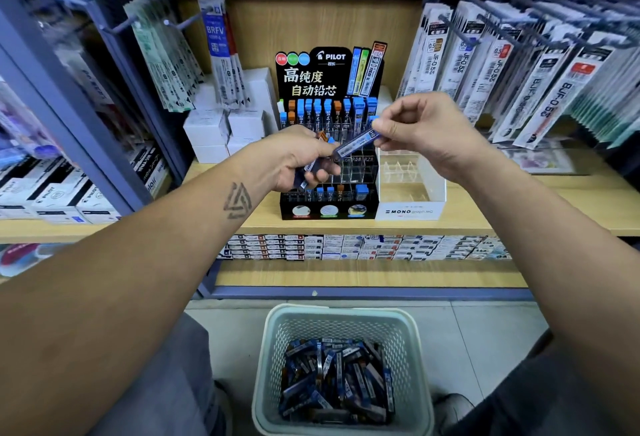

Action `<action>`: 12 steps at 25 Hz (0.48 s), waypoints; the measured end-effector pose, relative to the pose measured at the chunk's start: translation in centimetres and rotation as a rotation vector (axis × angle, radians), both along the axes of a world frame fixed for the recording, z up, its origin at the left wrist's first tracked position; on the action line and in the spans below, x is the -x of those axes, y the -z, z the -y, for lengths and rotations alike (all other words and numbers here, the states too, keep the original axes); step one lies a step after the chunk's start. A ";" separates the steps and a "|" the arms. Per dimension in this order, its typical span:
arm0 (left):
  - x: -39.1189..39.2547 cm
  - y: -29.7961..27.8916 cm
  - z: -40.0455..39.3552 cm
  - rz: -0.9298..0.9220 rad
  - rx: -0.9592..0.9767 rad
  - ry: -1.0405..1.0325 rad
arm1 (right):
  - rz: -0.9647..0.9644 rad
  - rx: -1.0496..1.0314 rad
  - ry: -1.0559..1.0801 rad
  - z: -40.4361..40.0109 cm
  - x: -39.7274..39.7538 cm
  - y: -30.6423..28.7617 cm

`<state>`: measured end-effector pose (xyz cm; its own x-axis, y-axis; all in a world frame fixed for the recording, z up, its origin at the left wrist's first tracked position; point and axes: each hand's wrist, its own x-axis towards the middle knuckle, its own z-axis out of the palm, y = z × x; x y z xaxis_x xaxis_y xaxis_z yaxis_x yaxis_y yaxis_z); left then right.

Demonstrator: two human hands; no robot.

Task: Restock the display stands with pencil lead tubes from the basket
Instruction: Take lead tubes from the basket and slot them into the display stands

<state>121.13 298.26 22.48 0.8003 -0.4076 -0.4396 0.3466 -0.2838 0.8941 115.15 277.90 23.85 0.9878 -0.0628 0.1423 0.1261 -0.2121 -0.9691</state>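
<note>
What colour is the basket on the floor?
Pale green basket, seen in the head view.

Black display stand (298, 208); blue-capped tubes (356, 143); pale green perforated basket (412, 342).

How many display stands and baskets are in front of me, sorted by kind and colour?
Black display stand: 1
White display stand: 1
Basket: 1
Total: 3
</note>
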 end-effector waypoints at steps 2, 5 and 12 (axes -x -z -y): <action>-0.6 0.1 -0.1 -0.001 -0.035 -0.042 | 0.026 0.235 0.118 0.3 -0.2 0.2; -0.7 -0.4 -0.5 -0.083 0.069 -0.035 | 0.069 0.645 0.160 -0.5 -0.6 1.6; -0.1 -1.1 -0.9 -0.142 0.200 0.009 | -0.036 0.978 0.026 -2.0 -1.0 3.6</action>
<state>121.18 299.21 23.55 0.7322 -0.5044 -0.4576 0.4715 -0.1094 0.8750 116.15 279.95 20.22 0.9925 0.0448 0.1134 0.0837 -0.9265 -0.3669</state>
